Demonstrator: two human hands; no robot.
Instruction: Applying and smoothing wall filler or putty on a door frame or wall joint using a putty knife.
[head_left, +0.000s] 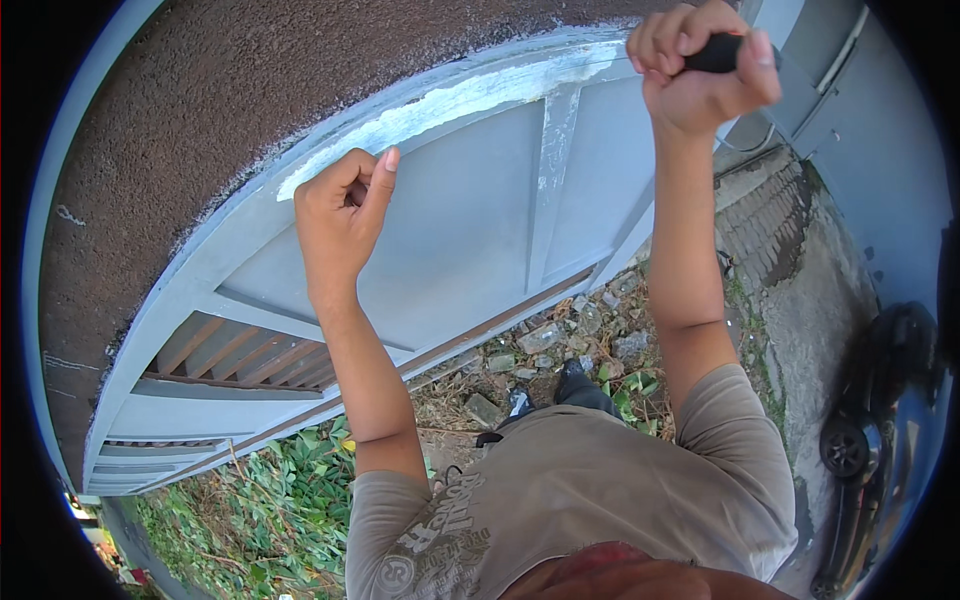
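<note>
My right hand (690,100) is raised at the upper right, its fingers and thumb wrapped round a dark, rounded black object (715,54). Most of that object is hidden in the grip, so I cannot tell its kind. My left hand (335,215) is curled with the thumb up, near the left end of a bright white patch (450,103). Whether anything small is inside its fingers is hidden. The white patch runs in a ragged band along the curved-looking grey-blue top beam (250,205) of a panelled structure, between my two hands.
Beyond the beam lies a rough brown surface (250,80). Grey panels (450,220) and a slatted opening (240,350) are below it. Rubble (540,340) surrounds my feet, with leafy plants (270,500) to the left. A dark car (865,430) stands at the right beside a concrete path (810,300).
</note>
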